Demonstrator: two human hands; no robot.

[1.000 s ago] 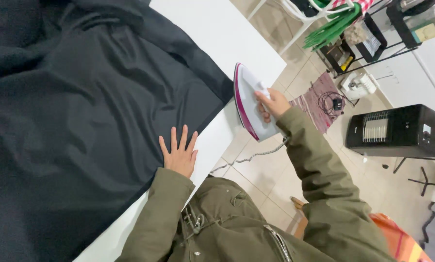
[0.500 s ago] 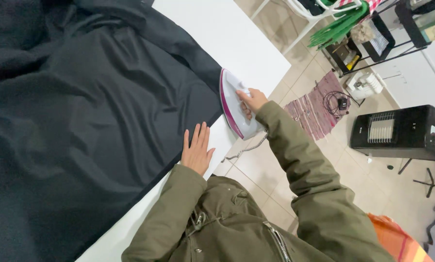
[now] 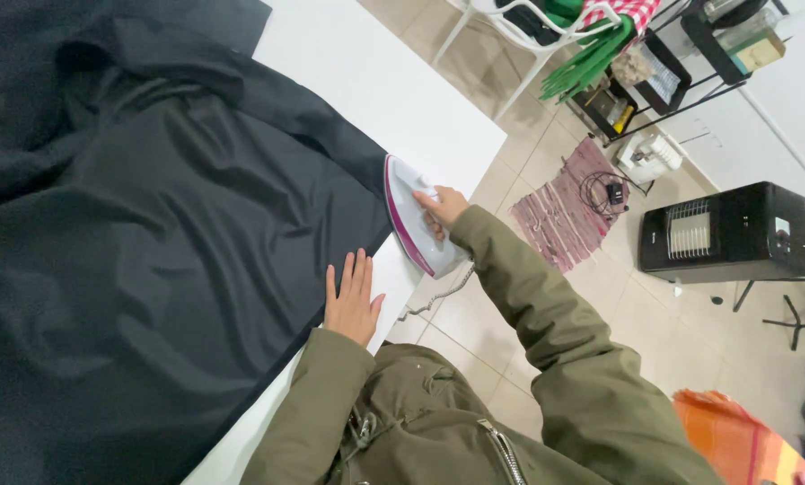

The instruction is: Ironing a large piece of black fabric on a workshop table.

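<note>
Fingers (image 3: 431, 205) of R hand (image 3: 442, 208) wrap iron (image 3: 409, 216) handle, at black fabric (image 3: 151, 251) edge.

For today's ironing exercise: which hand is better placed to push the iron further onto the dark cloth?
Right. The right hand already grips the iron at the dark cloth edge; the left hand lies flat, fingers open.

A: Where is the iron (image 3: 413, 218)?
B: At the surface (image 3: 366, 72) edge, on the black cloth (image 3: 151, 242). The right hand (image 3: 442, 207) grips it.
A: And the left hand (image 3: 352, 299)?
B: Flat on the cloth's edge.
</note>
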